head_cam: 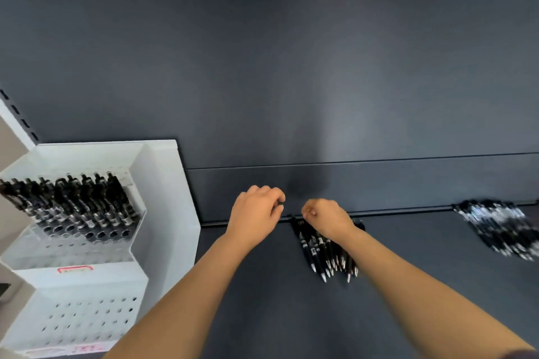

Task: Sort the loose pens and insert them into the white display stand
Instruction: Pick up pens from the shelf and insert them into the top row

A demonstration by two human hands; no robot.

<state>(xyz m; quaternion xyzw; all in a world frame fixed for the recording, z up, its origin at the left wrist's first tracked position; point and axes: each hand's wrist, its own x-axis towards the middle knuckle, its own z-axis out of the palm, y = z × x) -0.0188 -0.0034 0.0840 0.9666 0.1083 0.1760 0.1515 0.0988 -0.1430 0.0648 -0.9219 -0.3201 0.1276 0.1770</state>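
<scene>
At bottom centre, two bare forearms over a dark grey shelf surface (291, 315), reaching up the frame, well apart at the elbows and closer at the wrists. At lower left, a white perforated plastic display stand (163, 213) with stepped tiers, and a row of black pens (73, 201) standing tilted in the holes of its upper tier.

Just right of centre, a loose bundle of black click pens (323, 253) lying on the shelf, silver tips toward the bottom of the frame. Over its upper ends, the right hand (326, 218), fingers curled; cannot tell whether gripping the pens or only resting on them. Just left of it and not touching, the left hand (253, 213), fingers curled, pinching a small dark object (281, 203) at the fingertips, too little of it visible to name.

At the right edge, a second heap of black pens (498, 227), blurred, against the back of the shelf. Behind everything, a dark grey back panel (291, 81).
</scene>
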